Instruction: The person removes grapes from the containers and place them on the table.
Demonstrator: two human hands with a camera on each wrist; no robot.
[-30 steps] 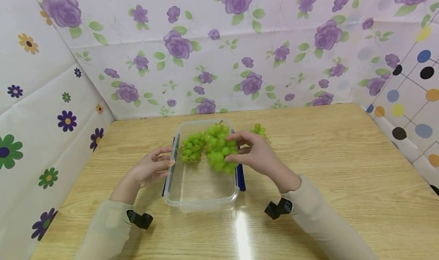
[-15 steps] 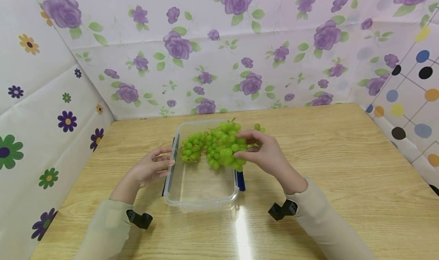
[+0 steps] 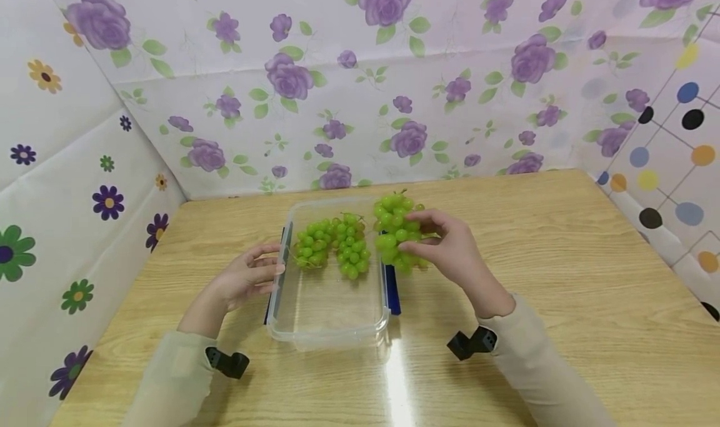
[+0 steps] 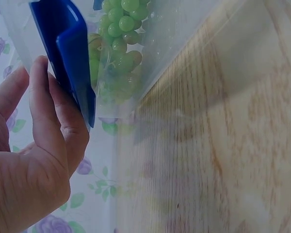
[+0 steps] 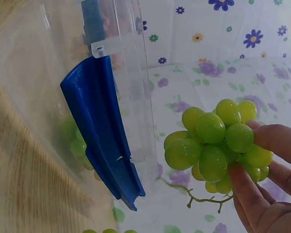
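Observation:
My right hand (image 3: 447, 242) pinches a bunch of green grapes (image 3: 396, 230) between thumb and fingers, above the right rim of a clear plastic container (image 3: 332, 336). In the right wrist view, the held grapes (image 5: 218, 143) hang beside the container's blue latch (image 5: 102, 131), with a bare stem trailing. Two more bunches lie inside the container, the left grapes (image 3: 311, 246) and the middle grapes (image 3: 352, 249). My left hand (image 3: 244, 280) rests against the container's left side, its fingers loosely extended. In the left wrist view, fingertips touch near a blue latch (image 4: 70, 53).
The container stands on a wooden table (image 3: 534, 277). Behind it rises a wall covering with purple flowers (image 3: 337, 102). Patterned sheets stand at the left and right sides. Several loose grapes (image 5: 109, 231) show at the lower edge of the right wrist view.
The right hand has moved right with the held grapes, from over the container's inside to its right rim. The middle bunch is now uncovered. The left hand stays at the container's side.

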